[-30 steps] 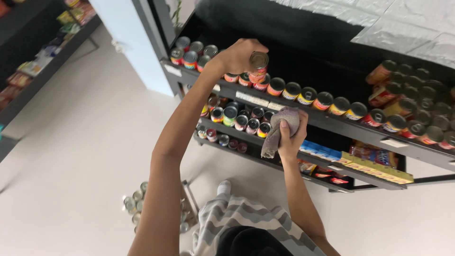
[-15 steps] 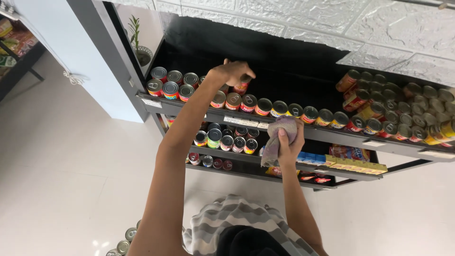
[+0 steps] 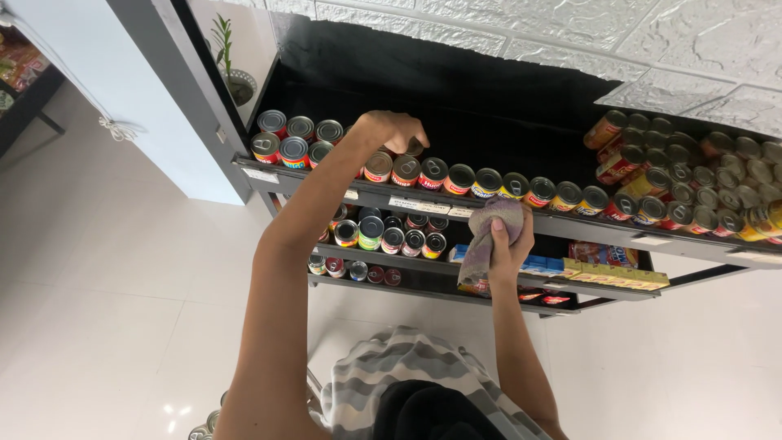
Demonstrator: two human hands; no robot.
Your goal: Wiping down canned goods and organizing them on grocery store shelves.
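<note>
My left hand (image 3: 391,130) reaches over the top shelf (image 3: 505,216) of a black rack and closes on a can (image 3: 414,147) just behind the front row of red-labelled cans (image 3: 460,178). My right hand (image 3: 509,240) is lower, in front of the shelf edge, gripping a crumpled grey-purple cloth (image 3: 487,236) that hangs down from it. Most of the gripped can is hidden by my fingers.
More cans are stacked at the right end of the top shelf (image 3: 692,179). Lower shelves hold small cans (image 3: 391,236) and flat blue and yellow packs (image 3: 603,273). A potted plant (image 3: 232,73) stands at the rack's left. White tiled floor (image 3: 106,310) lies below, with several cans (image 3: 204,424) near my feet.
The view shifted so the rack sits more to the right. My left hand moved slightly back and down onto a can behind the front row. My right hand still holds the cloth.
</note>
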